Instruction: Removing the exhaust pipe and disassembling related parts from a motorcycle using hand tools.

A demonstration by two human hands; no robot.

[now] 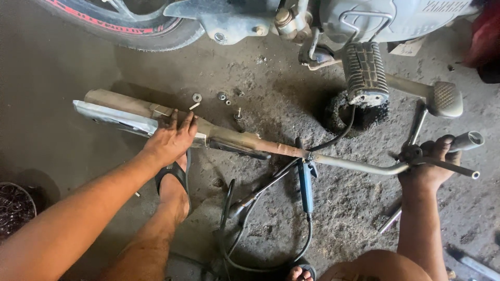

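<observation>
On the oily workshop floor beside the motorcycle's rear wheel [130, 26], our left hand [172, 138] presses flat, fingers spread, on the exhaust muffler [130, 117] while our right hand [429, 164] clenches its header pipe [359, 166] end, best kept level

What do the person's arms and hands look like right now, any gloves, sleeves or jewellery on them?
Both arms are bare to the edge of the frame, no sleeves in view. The left hand and right hand wear no gloves; no rings, watch or wristband show. Fingers and knuckles look smudged with dark grime. No cables or markings on either arm.
</observation>
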